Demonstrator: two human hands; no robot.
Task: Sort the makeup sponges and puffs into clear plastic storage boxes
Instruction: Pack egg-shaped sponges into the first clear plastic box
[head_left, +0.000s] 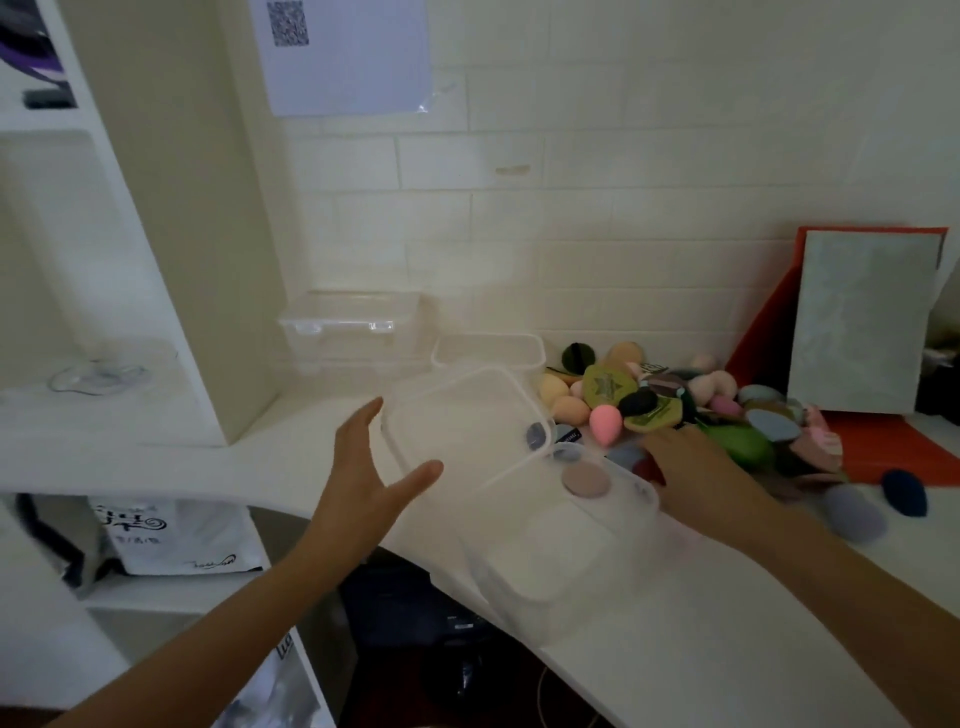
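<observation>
Head view: I see clear box (550, 551) at near edge of the counter (727, 623), mauve puff (587, 480) inside; left hand (363, 467) spread wide against tilted lid (457, 421); right hand (696, 467) at sponge pile (675, 400) by the back wall, finger state I can't tell.

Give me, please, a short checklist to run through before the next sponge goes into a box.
1. Left hand free, fingers straight, by the tilted clear lid: ok.
2. Right hand at the sponge pile; hold on a sponge: cannot tell.
3. Near clear box has room beside its mauve puff: ok.
4. That lid clear of the box opening: cannot tell.
5. Dark blue sponge lying apart from the pile: not ok.
</observation>
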